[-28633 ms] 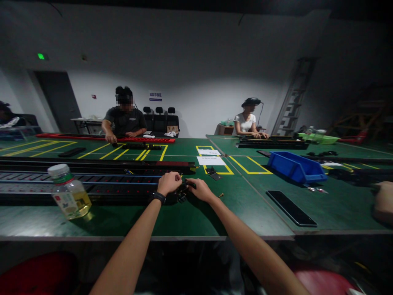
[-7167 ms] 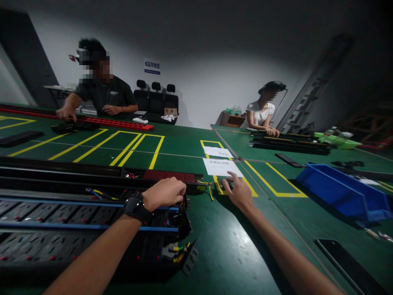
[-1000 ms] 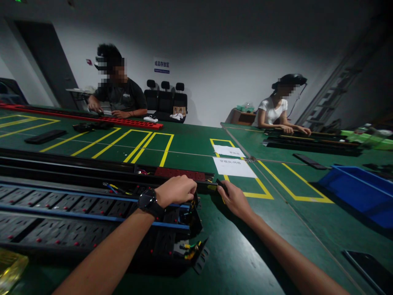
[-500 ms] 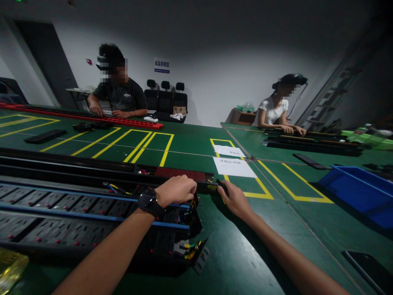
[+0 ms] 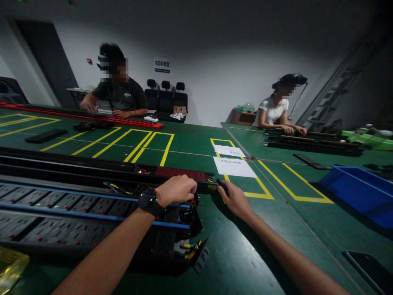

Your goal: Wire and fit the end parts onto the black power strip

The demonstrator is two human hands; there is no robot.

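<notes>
My left hand (image 5: pixel 177 190), with a black watch on its wrist, is closed over the right end of a long black rail (image 5: pixel 123 177); what its fingers grip is hidden. Just past the rail's end, my right hand (image 5: pixel 233 197) pinches a small black piece (image 5: pixel 222 185). A dark red perforated module (image 5: pixel 181 173) lies behind my left hand. Under my left forearm are black socket strips (image 5: pixel 76 229) with red dots and blue edges. Yellow and green wires (image 5: pixel 190 246) stick out at their right end.
The green table (image 5: pixel 254 262) carries white paper sheets (image 5: pixel 235 167), a blue bin (image 5: pixel 359 196) and a phone (image 5: pixel 371 268) on the right. Across it sit a person in dark clothing (image 5: pixel 127 96) by a red rack (image 5: pixel 135 122) and a person in white (image 5: pixel 273 110) by black rails.
The hand of the person in dark clothing has moved left along the red rack. My own hands look the same as before.
</notes>
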